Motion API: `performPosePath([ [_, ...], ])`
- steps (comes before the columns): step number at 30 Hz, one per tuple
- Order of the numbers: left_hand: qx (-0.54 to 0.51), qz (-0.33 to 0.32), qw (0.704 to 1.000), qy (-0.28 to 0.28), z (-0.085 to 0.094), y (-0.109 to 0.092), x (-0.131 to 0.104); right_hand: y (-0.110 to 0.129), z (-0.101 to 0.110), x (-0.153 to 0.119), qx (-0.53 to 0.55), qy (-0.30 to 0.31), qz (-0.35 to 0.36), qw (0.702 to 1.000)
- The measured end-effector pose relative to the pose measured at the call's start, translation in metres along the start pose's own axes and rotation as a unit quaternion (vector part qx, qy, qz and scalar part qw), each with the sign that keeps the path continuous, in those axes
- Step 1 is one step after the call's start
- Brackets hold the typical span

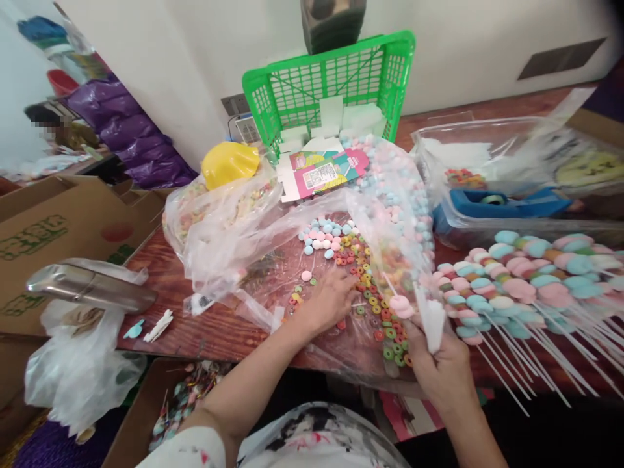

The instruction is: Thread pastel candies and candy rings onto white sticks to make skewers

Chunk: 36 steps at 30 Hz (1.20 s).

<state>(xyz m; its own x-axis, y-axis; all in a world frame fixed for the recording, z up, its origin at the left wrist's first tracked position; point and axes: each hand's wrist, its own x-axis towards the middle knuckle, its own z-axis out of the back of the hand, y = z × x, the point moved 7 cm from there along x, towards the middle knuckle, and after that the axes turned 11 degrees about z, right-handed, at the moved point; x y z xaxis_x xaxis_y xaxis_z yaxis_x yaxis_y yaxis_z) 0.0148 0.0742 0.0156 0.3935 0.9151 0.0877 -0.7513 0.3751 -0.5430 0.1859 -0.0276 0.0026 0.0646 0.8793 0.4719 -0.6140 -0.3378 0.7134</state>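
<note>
My left hand [334, 296] reaches over the table at the edge of a spread of cereal rings [373, 302]; its fingertips are among the rings and blurred, so what they hold cannot be made out. My right hand [441, 354] is wrapped round a bundle of white sticks [431, 318]. A pink candy [402, 307] on a stick shows beside its fingers. Pink, blue and white candies [324, 235] lie beyond the rings. Finished-looking candy skewers [526, 279] are piled to the right of my right hand, their sticks pointing towards me.
A green basket [331, 84] stands at the back behind printed card [322, 172] and bagged candies [397, 188]. A clear bin with a blue tape dispenser [507, 203] is at right. A steel flask [92, 286] and a yellow bowl [230, 165] are at left. Another person sits far left.
</note>
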Motion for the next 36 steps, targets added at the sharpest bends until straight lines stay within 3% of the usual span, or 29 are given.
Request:
performPosePath([
  [3, 0.026, -0.012, 1.000, -0.004, -0.010, 0.001, 0.003, 0.005, -0.003, 0.000, 0.002, 0.012, -0.009, 1.000],
  [9, -0.036, -0.016, 0.998, -0.049, -0.009, 0.016, -0.009, 0.009, 0.000, 0.000, 0.022, 0.013, 0.007, 1.000],
  [15, 0.040, -0.013, 0.996, -0.079, -0.003, 0.021, -0.021, 0.010, -0.002, 0.001, -0.002, 0.028, -0.001, 1.000],
  [19, 0.101, 0.005, 0.993, -0.060, -0.004, 0.019, -0.020, 0.008, -0.008, 0.002, -0.010, 0.045, 0.007, 0.999],
  [27, 0.117, 0.031, 0.991, -0.065, -0.005, 0.001, -0.009, 0.002, -0.014, 0.002, -0.053, 0.072, 0.011, 0.996],
  [32, 0.090, 0.046, 0.994, -0.045, -0.012, -0.005, 0.000, 0.007, -0.006, 0.006, -0.074, 0.053, 0.024, 0.996],
  [36, 0.002, 0.051, 0.998, -0.029, -0.014, 0.004, 0.003, 0.008, -0.004, 0.006, -0.062, 0.048, 0.029, 0.996],
])
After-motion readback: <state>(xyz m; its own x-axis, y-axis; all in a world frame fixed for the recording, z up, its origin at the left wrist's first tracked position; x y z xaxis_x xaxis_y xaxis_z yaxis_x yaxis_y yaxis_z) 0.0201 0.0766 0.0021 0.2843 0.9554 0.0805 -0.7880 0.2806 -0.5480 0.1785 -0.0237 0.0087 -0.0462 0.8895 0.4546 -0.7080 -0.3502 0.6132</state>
